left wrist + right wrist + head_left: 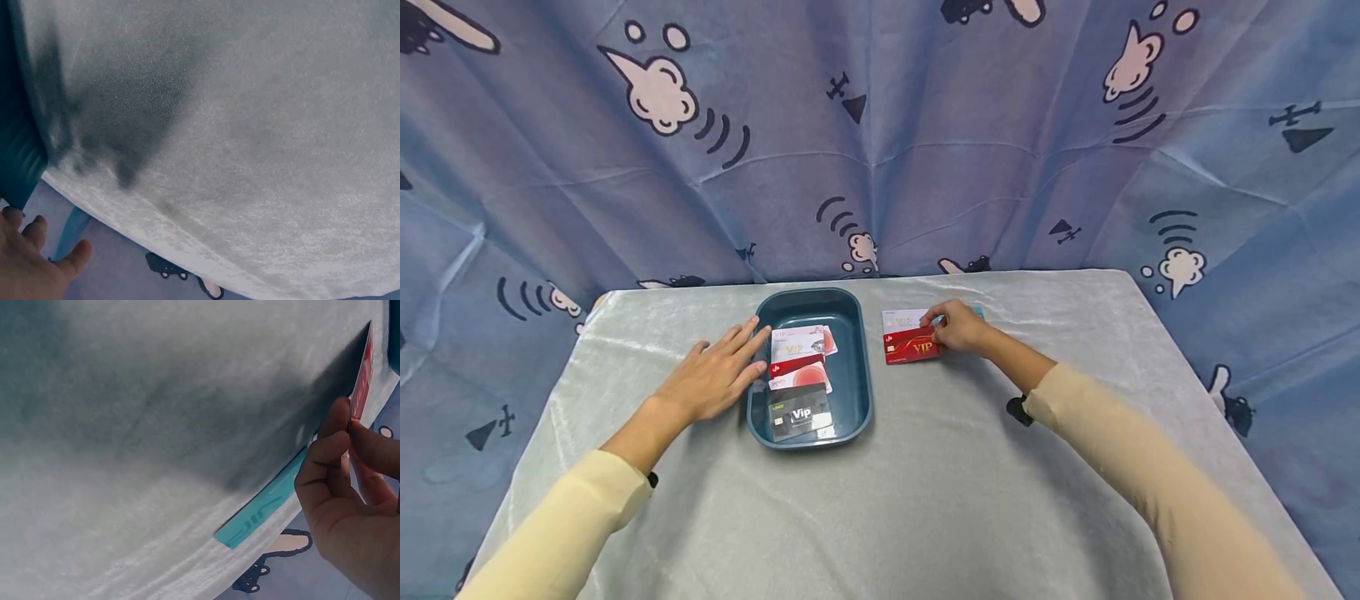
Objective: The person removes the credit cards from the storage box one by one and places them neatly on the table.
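My right hand (957, 326) pinches a red VIP card (912, 345) by its right end. In the right wrist view the red card (362, 378) stands tilted between thumb and fingertips. Behind it lie a white VIP card (901, 320) and a teal card (265, 503), both partly hidden by the hand. To the left, my left hand (718, 373) has its fingers extended, fingertips right at the left rim of a dark blue tray (859, 367). Inside the tray several cards overlap in a column, a black Vip card (798, 410) nearest me and white ones farther back.
A pale grey velvety cloth (940, 483) covers the table. Close behind its far edge hangs a blue patterned curtain (880, 150), which also runs down both sides. Dark wrist bands show at both sleeves.
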Demonstrator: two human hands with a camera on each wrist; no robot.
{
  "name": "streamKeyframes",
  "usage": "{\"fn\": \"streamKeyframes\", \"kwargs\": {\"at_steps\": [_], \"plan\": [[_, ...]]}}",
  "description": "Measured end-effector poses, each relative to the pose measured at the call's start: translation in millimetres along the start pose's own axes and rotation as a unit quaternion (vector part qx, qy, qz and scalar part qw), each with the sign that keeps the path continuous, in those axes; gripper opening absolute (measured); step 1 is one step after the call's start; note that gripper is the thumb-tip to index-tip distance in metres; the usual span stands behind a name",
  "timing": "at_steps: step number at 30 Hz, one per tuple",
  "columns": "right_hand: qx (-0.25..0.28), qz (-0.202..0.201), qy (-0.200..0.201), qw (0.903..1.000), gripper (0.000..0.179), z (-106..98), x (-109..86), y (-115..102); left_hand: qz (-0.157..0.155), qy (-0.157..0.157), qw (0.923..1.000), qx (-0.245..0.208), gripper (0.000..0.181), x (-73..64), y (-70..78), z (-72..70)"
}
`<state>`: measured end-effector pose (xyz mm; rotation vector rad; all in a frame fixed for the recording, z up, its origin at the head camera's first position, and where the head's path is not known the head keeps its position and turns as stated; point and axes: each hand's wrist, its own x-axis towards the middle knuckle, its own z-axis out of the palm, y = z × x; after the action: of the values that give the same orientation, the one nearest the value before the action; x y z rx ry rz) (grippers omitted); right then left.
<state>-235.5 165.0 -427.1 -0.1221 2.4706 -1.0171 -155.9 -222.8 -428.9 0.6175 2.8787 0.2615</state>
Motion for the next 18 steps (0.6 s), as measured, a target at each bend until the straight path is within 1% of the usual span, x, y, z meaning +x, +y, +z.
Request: {"fn": "streamKeyframes", "kwargs": {"at_steps": [6, 13, 18], "plan": [[0.003, 0.010, 0.005, 0.9999, 0.030, 2, 1.2, 6, -0.003, -0.005, 1.0000, -0.002, 0.062, -0.2, 0.4, -0.3], [-0.004, 0.006, 0.008, 0.9999, 0.028, 4, 2.5, 12, -0.003, -0.007, 1.0000, -0.003, 0.062, 0.8, 0.6, 0.4], [-0.001, 0.010, 0.008, 0.9999, 0.028, 5, 2.1, 15, -0.005, -0.007, 1.0000, -0.005, 0.062, 0.9, 0.9, -0.1]]}}
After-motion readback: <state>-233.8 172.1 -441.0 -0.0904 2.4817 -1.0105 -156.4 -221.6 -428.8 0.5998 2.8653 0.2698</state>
